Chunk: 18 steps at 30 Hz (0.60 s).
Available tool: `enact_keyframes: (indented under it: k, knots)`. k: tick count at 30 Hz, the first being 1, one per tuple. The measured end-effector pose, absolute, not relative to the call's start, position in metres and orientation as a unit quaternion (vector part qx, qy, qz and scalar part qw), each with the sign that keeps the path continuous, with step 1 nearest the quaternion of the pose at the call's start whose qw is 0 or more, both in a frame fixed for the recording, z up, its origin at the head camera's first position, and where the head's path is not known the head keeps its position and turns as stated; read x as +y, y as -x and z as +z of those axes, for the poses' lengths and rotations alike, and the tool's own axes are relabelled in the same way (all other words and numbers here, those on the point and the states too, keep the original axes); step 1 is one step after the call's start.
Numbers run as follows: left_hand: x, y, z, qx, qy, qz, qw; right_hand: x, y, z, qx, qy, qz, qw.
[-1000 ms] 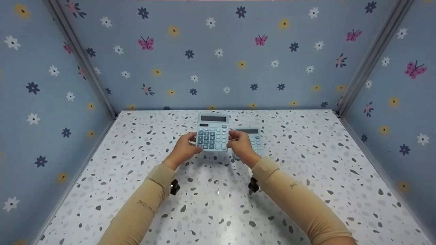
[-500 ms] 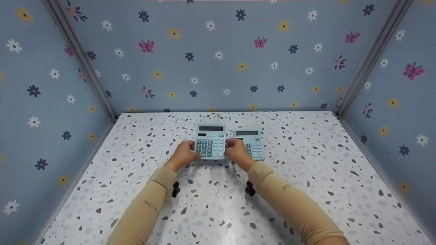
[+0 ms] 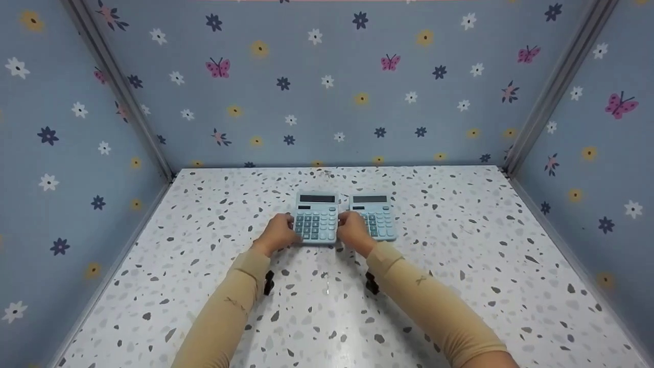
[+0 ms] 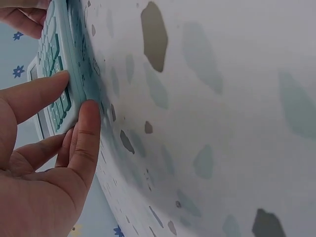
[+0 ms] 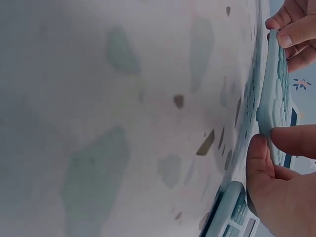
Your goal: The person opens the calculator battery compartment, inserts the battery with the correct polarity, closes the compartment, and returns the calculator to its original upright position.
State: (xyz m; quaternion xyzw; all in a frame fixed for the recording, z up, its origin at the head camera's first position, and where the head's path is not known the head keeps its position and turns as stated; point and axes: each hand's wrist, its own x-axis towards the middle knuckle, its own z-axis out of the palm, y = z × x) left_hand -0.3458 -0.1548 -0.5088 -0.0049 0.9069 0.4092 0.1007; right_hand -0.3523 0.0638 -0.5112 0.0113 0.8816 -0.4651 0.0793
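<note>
A light blue calculator [image 3: 317, 220] with a dark display is held between both hands, its keys facing up. My left hand [image 3: 277, 233] grips its left edge; in the left wrist view the thumb [image 4: 44, 89] lies on top by the keys and fingers curl under the side. My right hand [image 3: 353, 232] pinches the right edge, thumb above and fingers below, as the right wrist view shows. The held calculator [image 5: 271, 94] is close over the table there, with a thin gap under it. A second, matching calculator [image 3: 378, 217] lies to its right, partly hidden by my right hand.
The white speckled table [image 3: 460, 266] spreads out on both sides. Blue flower-patterned panels [image 3: 327, 92] rise at the back, left and right, with grey metal posts [image 3: 120, 92] at the corners. Dark wrist devices [image 3: 372, 282] hang below the sleeves.
Both hands have lowered the held calculator toward the table and nearer to me. The second calculator now shows more fully; it has stayed in place.
</note>
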Motion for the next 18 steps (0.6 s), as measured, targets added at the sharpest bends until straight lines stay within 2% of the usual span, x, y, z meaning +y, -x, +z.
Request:
enact_keyframes:
  k: [18]
  knots:
    - [-0.1565,0.3438,-0.5089,0.898,0.032,0.424,0.114,0.0527,0.3540,-0.5121,0.911,0.014,-0.405,0.081]
